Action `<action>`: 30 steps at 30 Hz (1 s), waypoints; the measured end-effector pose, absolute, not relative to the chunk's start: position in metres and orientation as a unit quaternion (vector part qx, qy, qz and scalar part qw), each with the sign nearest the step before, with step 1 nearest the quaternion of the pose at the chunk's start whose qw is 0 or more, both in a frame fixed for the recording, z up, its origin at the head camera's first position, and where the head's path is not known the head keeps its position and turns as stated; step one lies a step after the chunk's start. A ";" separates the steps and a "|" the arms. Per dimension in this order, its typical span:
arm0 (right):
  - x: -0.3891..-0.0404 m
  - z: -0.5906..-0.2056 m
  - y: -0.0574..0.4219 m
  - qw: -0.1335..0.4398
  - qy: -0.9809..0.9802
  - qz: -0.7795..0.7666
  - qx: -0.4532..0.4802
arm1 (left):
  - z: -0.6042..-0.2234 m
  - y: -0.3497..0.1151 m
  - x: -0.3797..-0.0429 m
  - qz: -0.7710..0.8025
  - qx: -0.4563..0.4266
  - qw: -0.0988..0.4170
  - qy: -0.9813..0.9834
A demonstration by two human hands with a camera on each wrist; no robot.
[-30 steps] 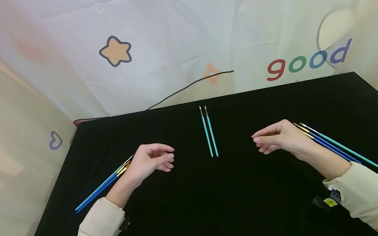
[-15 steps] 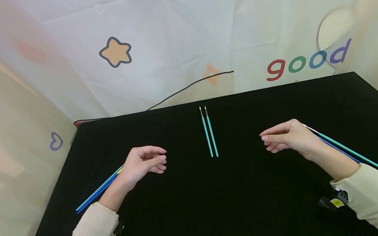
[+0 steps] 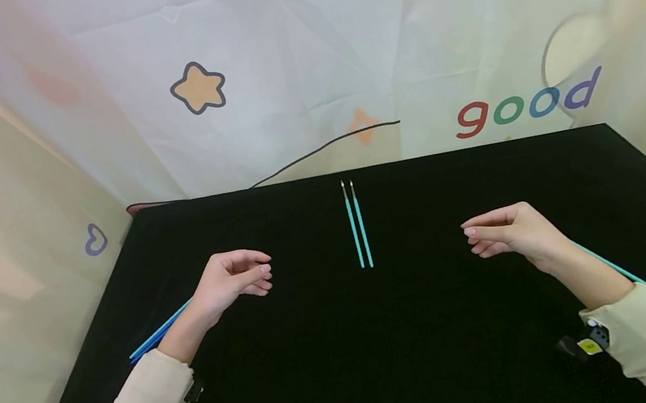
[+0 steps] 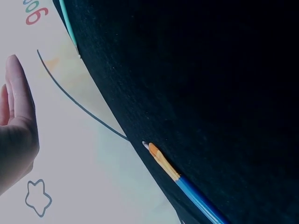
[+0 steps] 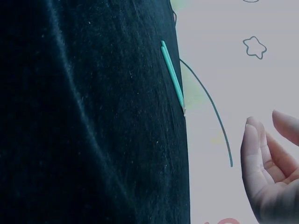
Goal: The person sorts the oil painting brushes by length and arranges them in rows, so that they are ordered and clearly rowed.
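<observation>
Two slim turquoise paintbrushes, a left one (image 3: pixel 354 232) and a right one (image 3: pixel 363 230), lie side by side near the table's far middle, bristles pointing away. My left hand (image 3: pixel 225 284) hovers to their left, fingers loosely bent and holding nothing. Under its wrist lie blue and turquoise paintbrushes (image 3: pixel 156 333), partly hidden; a blue-handled brush (image 4: pixel 198 198) with a gold ferrule shows in the left wrist view. To the right, my right hand (image 3: pixel 515 234) hovers with nothing in its relaxed fingers. A turquoise paintbrush (image 3: pixel 612 265) is partly covered by that forearm.
A black cloth (image 3: pixel 349 366) covers the table. Behind and beside it hangs a pale printed backdrop (image 3: pixel 281 95) with a star and the word "good". A black device with a yellow label (image 3: pixel 588 347) sits at my right cuff.
Both hands have drifted outward, away from the middle pair of paintbrushes. My forearms now cover more of the side brushes. The middle brushes have stayed put.
</observation>
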State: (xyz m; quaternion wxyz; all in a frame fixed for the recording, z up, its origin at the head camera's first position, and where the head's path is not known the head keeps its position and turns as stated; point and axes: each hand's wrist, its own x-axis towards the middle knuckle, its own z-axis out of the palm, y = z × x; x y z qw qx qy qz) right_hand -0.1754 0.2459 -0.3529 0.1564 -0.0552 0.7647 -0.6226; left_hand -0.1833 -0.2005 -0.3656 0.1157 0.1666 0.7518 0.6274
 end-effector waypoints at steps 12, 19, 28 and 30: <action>-0.171 -0.351 0.262 0.150 0.751 -0.640 -0.061 | -0.367 -0.211 -0.179 0.640 0.161 0.104 0.744; -0.170 -0.352 0.273 0.132 0.749 -0.646 -0.064 | -0.368 -0.217 -0.177 0.645 0.152 0.101 0.742; -0.167 -0.351 0.289 0.121 0.750 -0.648 -0.056 | -0.367 -0.230 -0.174 0.640 0.139 0.085 0.751; -0.167 -0.351 0.291 0.117 0.754 -0.644 -0.050 | -0.367 -0.234 -0.173 0.639 0.136 0.081 0.753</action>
